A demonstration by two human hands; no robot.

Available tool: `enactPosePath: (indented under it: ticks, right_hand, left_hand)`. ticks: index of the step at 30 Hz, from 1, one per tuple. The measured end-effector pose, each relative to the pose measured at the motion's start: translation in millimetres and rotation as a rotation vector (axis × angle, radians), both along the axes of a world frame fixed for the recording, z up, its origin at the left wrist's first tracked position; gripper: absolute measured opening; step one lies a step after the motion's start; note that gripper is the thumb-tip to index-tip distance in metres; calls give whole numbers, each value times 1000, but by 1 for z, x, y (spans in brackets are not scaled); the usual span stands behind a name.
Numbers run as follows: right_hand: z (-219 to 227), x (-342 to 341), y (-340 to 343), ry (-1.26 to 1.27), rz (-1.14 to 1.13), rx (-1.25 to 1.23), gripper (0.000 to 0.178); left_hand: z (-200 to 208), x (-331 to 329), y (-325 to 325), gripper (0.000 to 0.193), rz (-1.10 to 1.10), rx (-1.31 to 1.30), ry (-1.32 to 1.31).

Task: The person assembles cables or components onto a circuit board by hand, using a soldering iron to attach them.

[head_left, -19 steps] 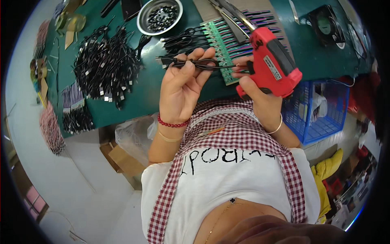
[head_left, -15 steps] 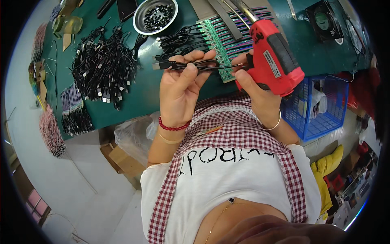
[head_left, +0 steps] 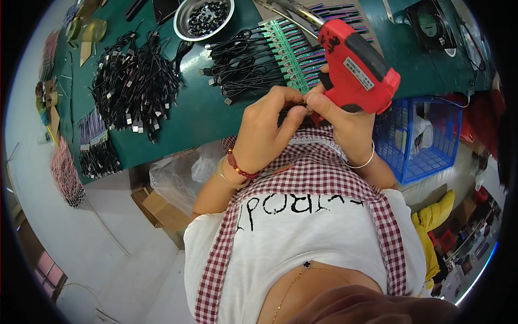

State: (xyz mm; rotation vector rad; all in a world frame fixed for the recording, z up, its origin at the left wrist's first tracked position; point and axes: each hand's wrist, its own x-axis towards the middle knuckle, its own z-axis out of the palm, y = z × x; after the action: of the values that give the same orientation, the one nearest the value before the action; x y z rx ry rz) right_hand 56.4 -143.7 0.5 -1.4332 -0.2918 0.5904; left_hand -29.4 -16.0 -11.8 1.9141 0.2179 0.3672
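Centre right: right hand (head_left: 349, 125), fingers clamped on smooth red plastic gun-shaped tool (head_left: 350, 56). Centre: left hand (head_left: 264, 129) curled; cannot tell whether fingers grip.

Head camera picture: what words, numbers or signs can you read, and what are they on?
White cloth T-shirt: big black letters, upside down here; I won't copy them out.
White rectangular sticker on the red-and-black, pistol-shaped tool: print too small to read.
Black marks on the tool's red body: too blurred to read.
I can make out no other writing.

gap between cable pile (head_left: 135, 86) and bundles (head_left: 245, 70); soldering gun (head_left: 348, 62) blocks right
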Motion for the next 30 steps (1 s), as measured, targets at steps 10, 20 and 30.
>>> enactPosePath:
  ticks: [10, 20, 30]
  right_hand:
    - [-9, 23, -12, -54, -183, 70, 37]
    - [-11, 10, -5, -18, 129, 127, 45]
    - [-10, 6, -8, -197, 164, 36, 44]
  left_hand:
    - [1, -1, 5, 10, 119, -301, 172]
    - [1, 4, 1, 11, -9, -766, 301]
    - [-5, 6, 1, 10, -89, -895, 339]
